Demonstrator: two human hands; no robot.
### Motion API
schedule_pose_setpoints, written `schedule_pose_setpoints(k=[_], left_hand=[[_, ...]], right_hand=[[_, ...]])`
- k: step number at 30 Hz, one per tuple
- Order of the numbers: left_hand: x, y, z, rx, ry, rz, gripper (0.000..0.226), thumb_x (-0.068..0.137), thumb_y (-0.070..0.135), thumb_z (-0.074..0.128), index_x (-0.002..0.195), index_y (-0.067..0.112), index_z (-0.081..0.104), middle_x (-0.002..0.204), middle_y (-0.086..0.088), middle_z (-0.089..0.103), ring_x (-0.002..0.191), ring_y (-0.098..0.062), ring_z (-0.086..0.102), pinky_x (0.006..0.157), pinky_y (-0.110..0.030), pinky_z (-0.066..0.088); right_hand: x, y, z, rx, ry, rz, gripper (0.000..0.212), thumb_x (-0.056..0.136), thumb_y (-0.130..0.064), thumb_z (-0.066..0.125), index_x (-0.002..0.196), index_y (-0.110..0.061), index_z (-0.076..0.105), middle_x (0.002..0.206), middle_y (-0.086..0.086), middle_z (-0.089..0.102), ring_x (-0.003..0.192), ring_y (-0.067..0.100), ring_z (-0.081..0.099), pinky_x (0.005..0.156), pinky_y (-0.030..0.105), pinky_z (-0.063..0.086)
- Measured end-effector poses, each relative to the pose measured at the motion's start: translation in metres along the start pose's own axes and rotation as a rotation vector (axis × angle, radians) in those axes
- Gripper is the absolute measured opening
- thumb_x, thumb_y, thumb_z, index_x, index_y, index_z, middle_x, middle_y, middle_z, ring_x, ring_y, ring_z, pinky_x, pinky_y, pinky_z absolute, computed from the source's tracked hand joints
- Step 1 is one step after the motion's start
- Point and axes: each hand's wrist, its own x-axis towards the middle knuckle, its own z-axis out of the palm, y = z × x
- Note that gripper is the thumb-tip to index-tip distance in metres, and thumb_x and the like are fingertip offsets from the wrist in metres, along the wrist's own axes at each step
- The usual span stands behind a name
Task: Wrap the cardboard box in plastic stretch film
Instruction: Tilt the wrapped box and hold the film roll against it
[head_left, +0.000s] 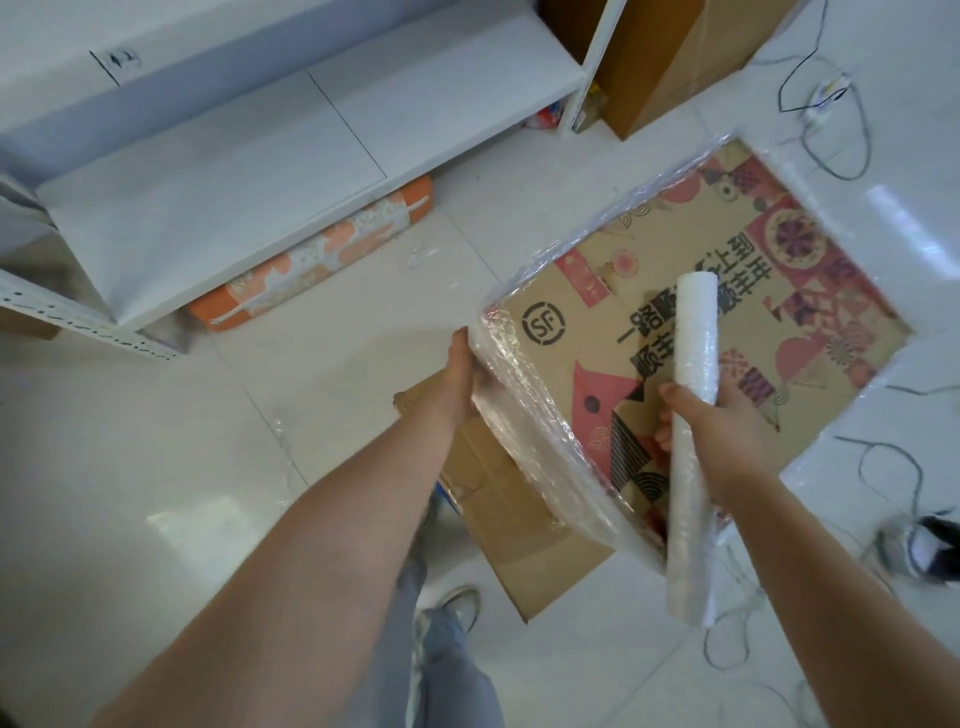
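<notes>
From the head camera we look down on a printed cardboard box (727, 306), its top face bearing pink patterns, dark characters and a round SF logo. Clear stretch film (545, 441) is bunched in wrinkled layers along its left edges and near corner, and a band of it runs along the far right edge.

Our left hand (460, 374) lies flat against the box's film-covered left side, fingers straight and together as far as we can see, though their tips are hidden behind the edge. Our right hand (722, 431) grips a white roll of stretch film (693, 431) around its middle, thumb across the front and fingers curled behind; the roll stands nearly upright over the box's near edge.

Below the box a plain brown carton (514, 525) lies on the white tiled floor (156, 467). An orange patterned package (317, 254) sits under a white shelf (208, 182), and dark cables (841, 124) trail at the right.
</notes>
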Motion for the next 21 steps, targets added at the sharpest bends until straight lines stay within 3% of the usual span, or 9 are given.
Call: schedule_pose_setpoints(k=[1, 2, 4, 6, 9, 12, 14, 16, 21], left_hand=[[-0.01, 0.012, -0.003, 0.047, 0.016, 0.028, 0.046, 0.096, 0.052, 0.031, 0.124, 0.02, 0.05, 0.118, 0.002, 0.056, 0.111, -0.015, 0.045, 0.108, -0.038, 0.03], [-0.011, 0.023, -0.005, 0.097, 0.065, 0.084, 0.042, 0.099, 0.045, 0.034, 0.128, 0.019, 0.05, 0.119, 0.006, 0.052, 0.11, -0.013, 0.043, 0.107, -0.035, 0.029], [-0.028, 0.054, 0.002, 0.179, 0.028, 0.186, 0.05, 0.098, 0.049, 0.035, 0.137, 0.02, 0.046, 0.137, 0.007, 0.043, 0.123, -0.014, 0.04, 0.106, -0.035, 0.027], [-0.051, 0.086, 0.026, 0.338, -0.11, 0.255, 0.059, 0.096, 0.058, 0.032, 0.141, 0.023, 0.043, 0.151, 0.003, 0.032, 0.138, -0.019, 0.029, 0.111, -0.045, 0.019], [-0.054, 0.117, 0.065, 0.647, -0.28, 0.378, 0.073, 0.089, 0.066, 0.039, 0.15, 0.029, 0.024, 0.158, 0.001, 0.019, 0.144, -0.022, 0.019, 0.112, -0.045, 0.017], [-0.041, 0.11, 0.086, 1.102, -0.306, 0.411, 0.079, 0.089, 0.063, 0.048, 0.151, 0.035, 0.009, 0.149, 0.001, 0.039, 0.135, -0.024, 0.038, 0.105, -0.035, 0.033], [-0.031, 0.097, 0.089, 1.367, -0.156, 0.596, 0.067, 0.095, 0.05, 0.047, 0.151, 0.035, 0.012, 0.134, 0.007, 0.054, 0.124, -0.022, 0.049, 0.092, -0.029, 0.038], [-0.029, 0.092, 0.087, 1.388, -0.052, 0.726, 0.06, 0.097, 0.046, 0.046, 0.149, 0.038, 0.018, 0.127, 0.011, 0.059, 0.119, -0.019, 0.053, 0.085, -0.027, 0.039], [-0.022, 0.095, 0.086, 1.295, 0.03, 0.723, 0.059, 0.09, 0.048, 0.058, 0.143, 0.043, 0.033, 0.123, 0.007, 0.062, 0.117, -0.02, 0.055, 0.082, -0.023, 0.035]], right_hand=[[-0.001, 0.0, 0.0, 0.002, -0.007, 0.003, 0.006, 0.09, -0.014, 0.061, 0.095, -0.016, 0.059, 0.068, 0.004, 0.059, 0.039, 0.003, 0.055, 0.042, 0.016, 0.049], [-0.001, -0.001, 0.0, 0.011, -0.015, 0.003, 0.005, 0.09, -0.012, 0.061, 0.094, -0.015, 0.059, 0.067, 0.005, 0.059, 0.04, 0.006, 0.056, 0.043, 0.019, 0.05], [-0.001, -0.003, 0.0, 0.016, -0.022, -0.001, 0.004, 0.089, -0.009, 0.061, 0.09, -0.013, 0.059, 0.067, 0.008, 0.058, 0.044, 0.013, 0.055, 0.047, 0.025, 0.051], [-0.001, -0.006, 0.0, 0.02, -0.028, 0.004, 0.011, 0.088, -0.009, 0.061, 0.098, -0.01, 0.059, 0.068, 0.009, 0.059, 0.049, 0.019, 0.056, 0.051, 0.03, 0.051], [-0.002, -0.008, 0.0, 0.035, -0.039, 0.009, 0.021, 0.088, -0.008, 0.06, 0.109, -0.007, 0.056, 0.069, 0.008, 0.059, 0.05, 0.02, 0.055, 0.049, 0.029, 0.051], [0.001, -0.007, 0.0, 0.029, -0.034, 0.013, 0.023, 0.088, -0.007, 0.06, 0.11, -0.006, 0.056, 0.07, 0.008, 0.06, 0.048, 0.019, 0.056, 0.05, 0.029, 0.05], [0.003, -0.006, 0.0, 0.032, -0.028, 0.021, 0.024, 0.088, -0.007, 0.06, 0.111, -0.009, 0.055, 0.071, 0.009, 0.06, 0.049, 0.02, 0.056, 0.052, 0.032, 0.052], [0.004, -0.006, 0.002, 0.035, -0.029, 0.032, 0.023, 0.088, -0.007, 0.061, 0.108, -0.015, 0.054, 0.073, 0.009, 0.061, 0.051, 0.02, 0.057, 0.054, 0.034, 0.053], [0.008, -0.003, 0.002, 0.057, -0.045, 0.028, 0.015, 0.086, -0.008, 0.062, 0.095, -0.019, 0.057, 0.07, 0.01, 0.061, 0.05, 0.021, 0.057, 0.055, 0.035, 0.054]])
